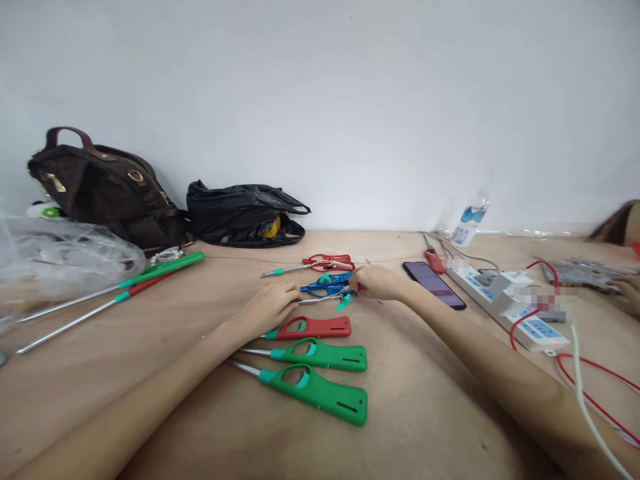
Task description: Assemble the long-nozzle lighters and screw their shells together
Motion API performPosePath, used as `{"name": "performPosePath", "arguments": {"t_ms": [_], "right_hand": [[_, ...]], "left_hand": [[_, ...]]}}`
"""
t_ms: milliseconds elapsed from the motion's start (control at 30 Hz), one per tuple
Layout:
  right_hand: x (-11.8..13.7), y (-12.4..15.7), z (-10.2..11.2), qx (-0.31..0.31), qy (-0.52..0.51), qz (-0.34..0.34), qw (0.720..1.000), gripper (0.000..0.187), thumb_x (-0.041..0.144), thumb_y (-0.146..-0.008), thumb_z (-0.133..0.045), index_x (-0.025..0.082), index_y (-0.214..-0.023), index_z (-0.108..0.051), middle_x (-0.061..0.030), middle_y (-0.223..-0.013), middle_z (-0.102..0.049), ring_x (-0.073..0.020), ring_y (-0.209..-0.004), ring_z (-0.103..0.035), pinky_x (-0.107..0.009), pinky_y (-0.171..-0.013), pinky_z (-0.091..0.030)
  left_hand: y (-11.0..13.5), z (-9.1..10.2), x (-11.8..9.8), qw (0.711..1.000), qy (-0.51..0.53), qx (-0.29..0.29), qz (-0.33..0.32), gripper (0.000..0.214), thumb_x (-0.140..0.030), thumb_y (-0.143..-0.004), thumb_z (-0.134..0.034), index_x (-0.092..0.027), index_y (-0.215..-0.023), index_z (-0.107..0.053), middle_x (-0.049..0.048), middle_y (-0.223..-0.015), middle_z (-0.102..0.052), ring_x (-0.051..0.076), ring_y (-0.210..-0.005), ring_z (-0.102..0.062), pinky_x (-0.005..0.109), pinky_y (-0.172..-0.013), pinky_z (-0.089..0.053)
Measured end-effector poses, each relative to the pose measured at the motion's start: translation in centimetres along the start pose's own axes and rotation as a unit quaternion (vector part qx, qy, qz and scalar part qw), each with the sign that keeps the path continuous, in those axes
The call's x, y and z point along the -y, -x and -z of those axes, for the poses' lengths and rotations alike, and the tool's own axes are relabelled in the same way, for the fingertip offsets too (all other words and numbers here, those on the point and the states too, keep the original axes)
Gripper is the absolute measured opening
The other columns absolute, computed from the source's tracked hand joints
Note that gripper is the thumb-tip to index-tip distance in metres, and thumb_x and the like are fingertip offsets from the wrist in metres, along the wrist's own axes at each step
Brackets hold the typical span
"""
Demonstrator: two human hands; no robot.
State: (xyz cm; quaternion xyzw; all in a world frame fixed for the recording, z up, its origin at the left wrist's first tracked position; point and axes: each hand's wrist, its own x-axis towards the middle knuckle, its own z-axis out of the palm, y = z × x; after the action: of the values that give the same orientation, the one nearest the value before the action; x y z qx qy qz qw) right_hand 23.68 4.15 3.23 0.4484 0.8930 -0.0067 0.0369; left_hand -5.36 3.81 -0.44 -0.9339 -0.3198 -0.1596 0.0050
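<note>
My left hand (273, 303) rests knuckles-up on the table, fingers curled at the metal rod end of a blue lighter frame (325, 285). My right hand (377, 281) is closed in a pinch at the frame's right end, beside a small teal part (344, 303). Behind them lies an open red lighter frame (327, 262) with a metal tube. In front lie one red long-nosed lighter (313, 328) and two green ones (320, 355), (317, 392).
Long green and red lighters (150, 273) lie at left by a clear plastic bag (60, 257). A brown handbag (107, 190) and black bag (243, 215) stand at the wall. A phone (434, 284), power strip (505, 303), red wires and bottle (470, 220) are right. Another person's hand (629, 293) shows far right.
</note>
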Motion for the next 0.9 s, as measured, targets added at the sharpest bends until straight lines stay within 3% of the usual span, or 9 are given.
{"name": "performPosePath", "arguments": {"t_ms": [333, 533, 733, 900], "right_hand": [[0.4, 0.5, 0.8, 0.038, -0.017, 0.041, 0.998, 0.014, 0.008, -0.071, -0.058, 0.017, -0.077, -0.067, -0.0053, -0.086, -0.068, -0.0155, -0.074, -0.057, -0.024, -0.061, -0.033], [0.6, 0.6, 1.1, -0.029, -0.057, -0.004, 0.998, 0.013, 0.011, -0.079, -0.056, 0.016, -0.087, -0.065, -0.0064, -0.088, -0.066, -0.0158, -0.076, -0.056, -0.024, -0.063, -0.036], [0.9, 0.1, 0.5, -0.021, -0.083, 0.085, 0.993, 0.021, 0.011, -0.081, -0.057, 0.014, -0.098, -0.069, -0.0109, -0.102, -0.065, -0.0206, -0.093, -0.057, -0.029, -0.079, -0.041], [1.0, -0.1, 0.3, -0.002, -0.1, 0.123, 0.987, 0.025, 0.004, -0.077, -0.056, 0.015, -0.095, -0.07, -0.0092, -0.1, -0.065, -0.0199, -0.095, -0.057, -0.029, -0.081, -0.042]], "left_hand": [[-0.2, 0.8, -1.2, 0.998, 0.049, -0.012, 0.026, 0.029, -0.023, -0.097, -0.037, -0.017, -0.096, -0.065, 0.0069, -0.096, -0.064, 0.019, -0.086, -0.061, 0.028, -0.075, -0.048], [-0.1, 0.5, -1.1, 0.997, 0.076, -0.012, 0.02, 0.03, -0.024, -0.097, -0.034, -0.017, -0.096, -0.064, 0.0071, -0.096, -0.063, 0.019, -0.086, -0.06, 0.028, -0.076, -0.048], [-0.1, 0.8, -1.4, 0.996, 0.086, 0.017, 0.007, 0.029, -0.024, -0.097, -0.032, -0.018, -0.096, -0.061, 0.0063, -0.096, -0.06, 0.018, -0.086, -0.059, 0.028, -0.077, -0.047], [0.0, 0.6, -1.3, 0.995, 0.092, 0.014, -0.021, 0.026, -0.021, -0.096, -0.033, -0.018, -0.097, -0.059, 0.007, -0.108, -0.06, 0.019, -0.094, -0.059, 0.03, -0.083, -0.047]]}}
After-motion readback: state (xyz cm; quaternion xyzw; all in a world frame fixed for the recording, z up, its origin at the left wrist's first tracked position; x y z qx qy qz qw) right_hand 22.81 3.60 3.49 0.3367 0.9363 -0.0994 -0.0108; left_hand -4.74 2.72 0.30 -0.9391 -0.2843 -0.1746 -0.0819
